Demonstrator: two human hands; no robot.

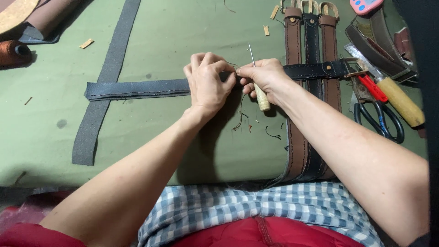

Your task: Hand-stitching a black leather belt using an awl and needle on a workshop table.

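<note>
A long dark leather belt [137, 88] lies crosswise on the green table cover [151, 132], with a stitched edge. My left hand [208, 82] pinches the belt at its middle. My right hand [263, 77] meets it there and holds an awl [261, 97] with a pale wooden handle, its metal point sticking up. A thin brown thread [239, 116] hangs down from between the hands. The spot on the belt under the fingers is hidden.
Three finished belts [311, 45], brown and black, lie lengthwise at the right under the dark belt. Scissors [382, 119], a red-handled tool [371, 87], and a yellow-handled knife [400, 100] lie at far right. A grey strip [107, 77] runs at left. A thread spool [16, 52] sits at far left.
</note>
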